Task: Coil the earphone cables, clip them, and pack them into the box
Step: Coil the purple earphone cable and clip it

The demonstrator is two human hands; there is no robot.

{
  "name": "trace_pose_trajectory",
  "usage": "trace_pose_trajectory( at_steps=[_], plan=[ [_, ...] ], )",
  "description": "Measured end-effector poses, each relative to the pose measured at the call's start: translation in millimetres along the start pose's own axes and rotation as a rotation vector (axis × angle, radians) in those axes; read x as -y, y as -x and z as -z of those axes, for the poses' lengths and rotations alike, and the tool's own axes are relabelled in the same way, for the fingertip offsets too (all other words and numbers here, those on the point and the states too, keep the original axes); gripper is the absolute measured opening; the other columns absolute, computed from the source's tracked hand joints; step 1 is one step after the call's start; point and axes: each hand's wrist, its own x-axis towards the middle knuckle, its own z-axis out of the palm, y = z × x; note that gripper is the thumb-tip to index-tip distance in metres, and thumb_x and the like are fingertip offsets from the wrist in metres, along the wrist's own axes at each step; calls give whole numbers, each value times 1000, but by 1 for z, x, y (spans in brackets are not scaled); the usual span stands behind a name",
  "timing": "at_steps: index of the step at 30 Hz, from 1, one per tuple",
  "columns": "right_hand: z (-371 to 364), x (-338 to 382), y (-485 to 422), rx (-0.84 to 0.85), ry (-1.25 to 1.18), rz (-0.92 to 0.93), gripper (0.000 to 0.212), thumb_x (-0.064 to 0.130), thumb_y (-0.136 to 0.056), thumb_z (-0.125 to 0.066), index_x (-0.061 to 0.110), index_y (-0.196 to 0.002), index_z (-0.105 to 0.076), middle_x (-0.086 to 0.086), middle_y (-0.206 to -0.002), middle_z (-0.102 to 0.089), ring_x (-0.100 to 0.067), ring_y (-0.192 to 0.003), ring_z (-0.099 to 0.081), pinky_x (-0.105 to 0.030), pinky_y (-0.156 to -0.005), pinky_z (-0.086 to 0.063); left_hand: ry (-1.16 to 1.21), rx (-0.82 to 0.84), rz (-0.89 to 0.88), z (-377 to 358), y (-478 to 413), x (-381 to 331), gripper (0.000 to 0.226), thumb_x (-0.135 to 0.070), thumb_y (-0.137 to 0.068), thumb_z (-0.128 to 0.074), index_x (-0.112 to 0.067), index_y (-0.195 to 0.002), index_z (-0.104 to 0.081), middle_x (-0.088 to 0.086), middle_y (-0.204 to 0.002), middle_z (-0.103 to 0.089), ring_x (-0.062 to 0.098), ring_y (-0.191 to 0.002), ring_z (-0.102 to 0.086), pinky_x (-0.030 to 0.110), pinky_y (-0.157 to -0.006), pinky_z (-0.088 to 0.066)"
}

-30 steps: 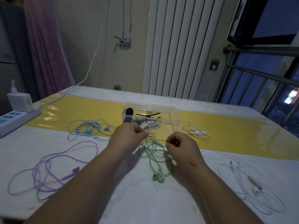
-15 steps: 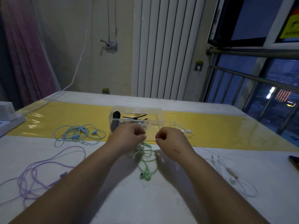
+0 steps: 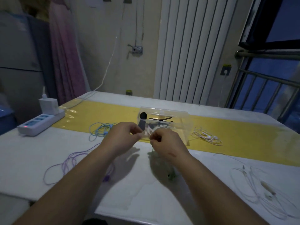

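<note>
Left hand [image 3: 123, 138] and right hand [image 3: 167, 143] (raised, close together) pinch the green earphone cable [image 3: 171, 175]; fingers curled.

Clips [image 3: 160, 118] in box [image 3: 184, 127] on table [image 3: 146, 195]

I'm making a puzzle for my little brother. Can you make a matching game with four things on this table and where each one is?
Things:
1. blue earphones
2. purple earphones
3. green earphones
4. power strip

Places:
A. far left of the table, with a charger plugged in
B. trailing down from the right hand
C. on the white tabletop, left of the left forearm
D. just left of the clear box

Pairs: 1-D, 2-C, 3-B, 4-A
</note>
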Motion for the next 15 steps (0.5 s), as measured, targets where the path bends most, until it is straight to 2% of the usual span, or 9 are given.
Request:
trace_pose_trajectory(
  at_steps=[6,11,13,15],
  plan=[
    [-37,34,-15,126,58,99,21,28,-84,-64,22,-104,-68,4,-98,-67,-15,-90,-60,-26,-76,-46,-73,-2,125,32,7,43,13,-16,-78,-69,-28,-75,-68,-10,-80,-70,11,-81,-65,29,-75,-51],
    [-63,59,-28,252,79,149,44,42,-84,-65,18,-121,-63,-1,-112,-65,-18,-100,-60,-28,-80,-46,-105,-11,232,56,16,73,17,-17,-78,-70,-33,-71,-65,-14,-77,-68,9,-79,-65,27,-73,-52],
    [-70,64,-31,301,52,151,51,45,-81,-68,17,-124,-61,-1,-115,-63,-19,-101,-60,-29,-80,-45,-150,10,269,62,19,81,14,-21,-78,-70,-34,-76,-65,-12,-85,-68,11,-83,-65,27,-76,-51],
    [-79,67,-32,326,52,161,53,48,-78,-71,17,-119,-62,-2,-111,-61,-19,-98,-58,-29,-76,-43,-280,24,302,69,23,87,14,-28,-79,-70,-36,-89,-66,-12,-98,-65,13,-97,-62,31,-88,-49]
  ],
)
